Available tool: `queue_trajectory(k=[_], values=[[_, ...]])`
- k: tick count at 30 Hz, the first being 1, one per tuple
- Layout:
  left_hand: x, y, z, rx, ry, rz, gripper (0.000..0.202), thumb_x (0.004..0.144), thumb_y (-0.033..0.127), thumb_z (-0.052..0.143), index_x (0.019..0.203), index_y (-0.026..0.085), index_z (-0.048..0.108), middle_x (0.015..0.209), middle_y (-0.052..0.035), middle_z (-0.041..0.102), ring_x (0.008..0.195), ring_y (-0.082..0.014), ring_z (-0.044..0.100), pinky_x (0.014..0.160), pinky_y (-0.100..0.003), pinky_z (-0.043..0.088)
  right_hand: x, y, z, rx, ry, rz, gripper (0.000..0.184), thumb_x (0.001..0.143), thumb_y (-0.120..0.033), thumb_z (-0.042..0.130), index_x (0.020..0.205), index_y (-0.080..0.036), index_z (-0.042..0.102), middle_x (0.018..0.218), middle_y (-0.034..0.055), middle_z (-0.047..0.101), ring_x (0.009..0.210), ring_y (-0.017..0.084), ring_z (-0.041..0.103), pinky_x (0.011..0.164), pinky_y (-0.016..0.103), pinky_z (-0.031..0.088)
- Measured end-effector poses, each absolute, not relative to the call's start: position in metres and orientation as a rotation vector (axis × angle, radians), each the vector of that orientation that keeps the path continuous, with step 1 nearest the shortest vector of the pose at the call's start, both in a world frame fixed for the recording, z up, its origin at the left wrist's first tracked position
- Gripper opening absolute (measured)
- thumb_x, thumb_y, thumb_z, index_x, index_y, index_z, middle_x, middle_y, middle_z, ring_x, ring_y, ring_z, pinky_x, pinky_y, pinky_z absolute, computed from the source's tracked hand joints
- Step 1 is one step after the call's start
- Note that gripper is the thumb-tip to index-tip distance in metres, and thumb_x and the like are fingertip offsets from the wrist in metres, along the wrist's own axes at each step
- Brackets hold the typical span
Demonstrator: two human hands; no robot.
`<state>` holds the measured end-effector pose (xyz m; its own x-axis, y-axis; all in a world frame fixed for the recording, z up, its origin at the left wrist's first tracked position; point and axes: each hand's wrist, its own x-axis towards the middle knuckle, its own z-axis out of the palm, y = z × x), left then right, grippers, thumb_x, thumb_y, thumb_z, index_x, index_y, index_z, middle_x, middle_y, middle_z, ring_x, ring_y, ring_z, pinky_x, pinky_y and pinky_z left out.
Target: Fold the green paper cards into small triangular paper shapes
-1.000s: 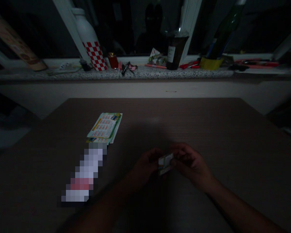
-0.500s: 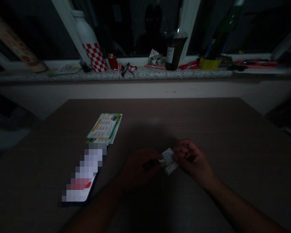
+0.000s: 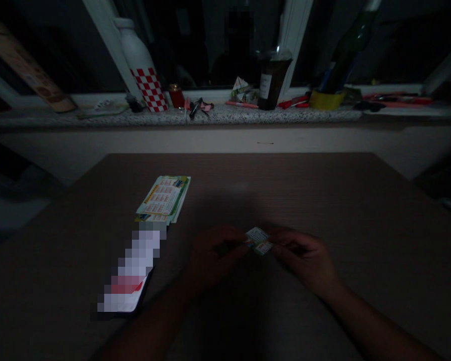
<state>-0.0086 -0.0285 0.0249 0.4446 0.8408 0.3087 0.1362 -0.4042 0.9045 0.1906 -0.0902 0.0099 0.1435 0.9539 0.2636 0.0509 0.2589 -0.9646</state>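
Observation:
A small piece of printed paper point(image 3: 260, 241), whitish with green and orange patches, is held between my two hands just above the table. My left hand point(image 3: 220, 253) pinches its left edge with thumb and forefinger. At the opposite edge, the fingers of my right hand point(image 3: 304, 255) are closed on it too. Dim light hides the fine print and much of the left fingers. To the left lies a stack of printed cards point(image 3: 163, 195) in green and white. A phone point(image 3: 131, 301) with a lit, blurred-out screen lies just below that stack.
The dark wooden table point(image 3: 323, 190) reaches a low wall. Above it, a granite sill point(image 3: 225, 114) carries a white bottle with red checks point(image 3: 150, 85), a small red jar point(image 3: 176, 95), a dark cup point(image 3: 272, 82), a green bottle point(image 3: 342, 60) in yellow tape and a tall tube point(image 3: 30, 70).
My right fingers have drawn together at the paper's right edge. The paper has turned and now sits flatter between both hands. Cards and phone lie as before.

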Motion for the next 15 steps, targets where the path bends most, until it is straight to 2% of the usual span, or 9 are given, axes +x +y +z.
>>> queue_trajectory(k=[5, 15], values=[[-0.0077, -0.0285, 0.0257, 1.761, 0.824, 1.021, 0.012, 0.074, 0.016, 0.071, 0.082, 0.024, 0.074, 0.087, -0.0022, 0.073, 0.081, -0.0166, 0.067, 0.073, -0.027, 0.051, 0.1912, -0.0907, 0.0108, -1.128, -1.201, 0.842, 0.008, 0.074, -0.022, 0.075, 0.081, -0.027, 0.075, 0.08, 0.0027, 0.076, 0.072, 0.018, 0.07, 0.063, 0.028, 0.057], [-0.002, -0.0355, 0.0239, 1.762, 0.877, 1.053, 0.007, 0.078, 0.015, 0.067, 0.081, 0.021, 0.071, 0.087, -0.0016, 0.072, 0.082, -0.0148, 0.066, 0.074, -0.024, 0.051, 0.1833, -0.0929, 0.0125, -1.214, -1.162, 0.709, 0.002, 0.074, -0.021, 0.072, 0.071, -0.02, 0.072, 0.076, 0.0041, 0.075, 0.062, 0.014, 0.068, 0.053, 0.021, 0.052]])
